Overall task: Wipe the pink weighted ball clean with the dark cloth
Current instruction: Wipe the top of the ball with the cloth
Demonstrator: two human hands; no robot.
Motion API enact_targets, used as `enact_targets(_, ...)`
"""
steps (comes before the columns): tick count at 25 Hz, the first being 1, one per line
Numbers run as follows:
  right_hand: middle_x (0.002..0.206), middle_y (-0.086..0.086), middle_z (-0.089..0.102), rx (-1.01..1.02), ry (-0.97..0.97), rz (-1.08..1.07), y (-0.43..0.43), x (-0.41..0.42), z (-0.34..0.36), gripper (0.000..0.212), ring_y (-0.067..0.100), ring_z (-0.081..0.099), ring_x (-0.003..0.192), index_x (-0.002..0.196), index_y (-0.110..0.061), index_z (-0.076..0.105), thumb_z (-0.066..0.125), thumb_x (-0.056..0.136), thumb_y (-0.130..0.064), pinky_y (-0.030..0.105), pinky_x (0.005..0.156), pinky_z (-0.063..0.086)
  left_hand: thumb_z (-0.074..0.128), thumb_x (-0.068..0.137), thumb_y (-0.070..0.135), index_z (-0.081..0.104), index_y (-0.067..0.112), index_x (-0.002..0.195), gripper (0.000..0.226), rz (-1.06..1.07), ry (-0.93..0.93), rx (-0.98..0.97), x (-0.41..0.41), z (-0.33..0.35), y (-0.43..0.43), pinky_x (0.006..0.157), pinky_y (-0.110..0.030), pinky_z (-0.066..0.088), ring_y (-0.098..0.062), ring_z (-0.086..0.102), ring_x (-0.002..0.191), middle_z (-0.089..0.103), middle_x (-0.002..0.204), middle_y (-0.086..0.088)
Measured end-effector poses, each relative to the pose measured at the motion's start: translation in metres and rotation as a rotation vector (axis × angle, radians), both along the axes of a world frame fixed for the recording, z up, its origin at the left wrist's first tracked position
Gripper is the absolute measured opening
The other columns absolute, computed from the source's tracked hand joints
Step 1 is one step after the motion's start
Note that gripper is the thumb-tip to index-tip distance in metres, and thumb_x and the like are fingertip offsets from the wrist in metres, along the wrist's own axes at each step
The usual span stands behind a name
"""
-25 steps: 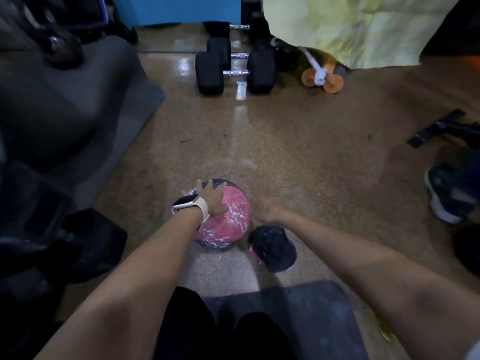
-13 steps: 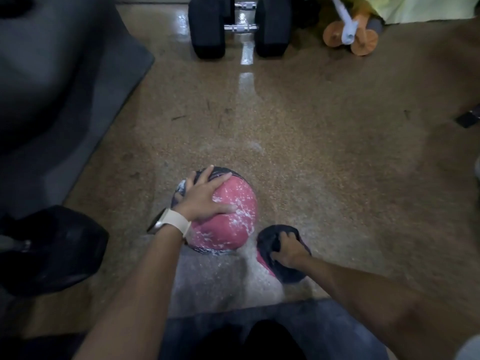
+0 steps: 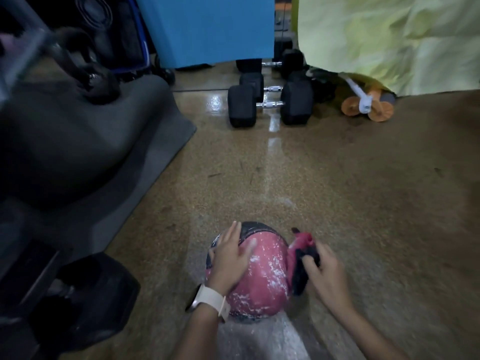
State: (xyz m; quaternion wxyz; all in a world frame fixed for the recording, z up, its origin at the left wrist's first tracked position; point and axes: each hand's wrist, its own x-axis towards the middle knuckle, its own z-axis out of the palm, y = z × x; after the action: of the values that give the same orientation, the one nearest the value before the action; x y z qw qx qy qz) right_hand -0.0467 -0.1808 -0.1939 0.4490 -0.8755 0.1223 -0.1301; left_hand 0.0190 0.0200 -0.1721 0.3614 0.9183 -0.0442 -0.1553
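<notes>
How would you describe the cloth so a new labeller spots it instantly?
Start from the brown speckled floor and find the pink weighted ball, streaked with white, at bottom centre. At the ball's right side, the right hand grips the dark cloth. It is the only soft, crumpled item there, black with a pink fold sticking up, unlike the hard round ball.

One head-worn wide-angle view, looking forward and down at the floor point(image 3: 337, 190).
The left hand point(image 3: 231, 258), pink ball point(image 3: 262, 279) and right hand point(image 3: 324, 274) gripping the dark cloth point(image 3: 300, 276) sit close at the bottom edge; dumbbells point(image 3: 270, 105) lie far off near the top.
</notes>
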Motion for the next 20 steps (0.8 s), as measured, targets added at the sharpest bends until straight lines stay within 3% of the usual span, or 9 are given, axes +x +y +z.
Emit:
enact_targets(3, 0.128, -0.007, 0.049, -0.111, -0.055, 0.248, 0.052, -0.004, -0.002, 0.046, 0.015, 0.038, 0.125, 0.118, -0.028, 0.061, 0.035, 0.092, -0.056, 0.029, 0.103, 0.028, 0.045, 0.107, 0.030, 0.037, 0.032, 0.155, 0.049, 0.096, -0.188, -0.009, -0.015, -0.014, -0.001, 0.126, -0.048, 0.012, -0.015, 0.022, 0.155, 0.032, 0.166, 0.010)
enact_targets(5, 0.149, -0.006, 0.038, -0.223, 0.015, 0.376, 0.059, 0.015, -0.019, 0.059, 0.019, 0.024, 0.142, 0.132, -0.034, 0.050, 0.018, 0.093, -0.065, 0.040, 0.113, 0.018, 0.039, 0.103, 0.026, 0.039, 0.033, 0.154, 0.052, 0.095, -0.184, 0.014, -0.021, -0.018, -0.004, 0.126, -0.052, 0.012, -0.016, 0.019, 0.156, 0.032, 0.165, 0.013)
enact_targets(9, 0.132, -0.002, 0.056, -0.086, 0.207, 0.212, 0.063, 0.062, -0.002, 0.050, 0.025, 0.047, 0.128, 0.126, -0.028, 0.056, 0.026, 0.092, -0.048, 0.042, 0.105, 0.035, 0.013, 0.096, 0.048, 0.035, 0.032, 0.157, 0.067, 0.104, -0.116, 0.038, -0.024, -0.015, -0.004, 0.125, -0.057, 0.014, -0.016, 0.012, 0.158, 0.028, 0.166, 0.015)
enact_targets(13, 0.151, -0.010, 0.038, -0.316, 0.009, 0.267, 0.086, 0.008, -0.010, 0.056, 0.018, 0.025, 0.144, 0.141, -0.032, 0.044, 0.013, 0.099, -0.053, 0.045, 0.114, 0.017, 0.015, 0.092, 0.040, 0.037, 0.032, 0.155, 0.067, 0.102, -0.136, 0.066, -0.015, -0.022, -0.002, 0.126, -0.051, 0.014, -0.014, 0.014, 0.157, 0.028, 0.166, 0.016)
enact_targets(15, 0.139, -0.004, 0.053, -0.250, 0.089, 0.310, 0.071, 0.043, -0.005, 0.047, 0.023, 0.042, 0.134, 0.132, -0.030, 0.053, 0.024, 0.098, -0.046, 0.048, 0.111, 0.029, 0.012, 0.096, 0.042, 0.037, 0.031, 0.156, 0.065, 0.077, -0.183, 0.112, -0.019, -0.024, -0.006, 0.126, -0.052, 0.013, -0.016, 0.017, 0.157, 0.031, 0.165, 0.013)
enact_targets(17, 0.121, 0.000, 0.062, -0.153, 0.272, 0.193, 0.067, 0.080, 0.010, 0.038, 0.028, 0.055, 0.117, 0.117, -0.026, 0.061, 0.031, 0.096, -0.038, 0.049, 0.099, 0.042, 0.005, 0.097, 0.049, 0.035, 0.030, 0.157, 0.070, 0.055, -0.208, 0.129, -0.030, -0.024, -0.011, 0.126, -0.054, 0.013, -0.017, 0.017, 0.157, 0.030, 0.166, 0.012)
enact_targets(18, 0.122, 0.000, 0.062, -0.176, 0.264, 0.145, 0.072, 0.076, 0.012, 0.039, 0.028, 0.054, 0.118, 0.116, -0.027, 0.060, 0.029, 0.097, -0.039, 0.050, 0.100, 0.041, 0.000, 0.094, 0.052, 0.035, 0.029, 0.157, 0.075, 0.060, -0.223, 0.130, -0.034, -0.022, -0.011, 0.126, -0.053, 0.014, -0.017, 0.017, 0.157, 0.030, 0.166, 0.012)
enact_targets(20, 0.143, -0.008, 0.049, -0.267, 0.139, 0.178, 0.090, 0.029, 0.003, 0.051, 0.021, 0.035, 0.139, 0.131, -0.034, 0.052, 0.017, 0.096, -0.048, 0.051, 0.115, 0.024, -0.001, 0.092, 0.049, 0.035, 0.024, 0.157, 0.078, 0.087, -0.231, 0.121, -0.033, -0.022, -0.007, 0.126, -0.051, 0.016, -0.019, 0.020, 0.157, 0.030, 0.166, 0.008)
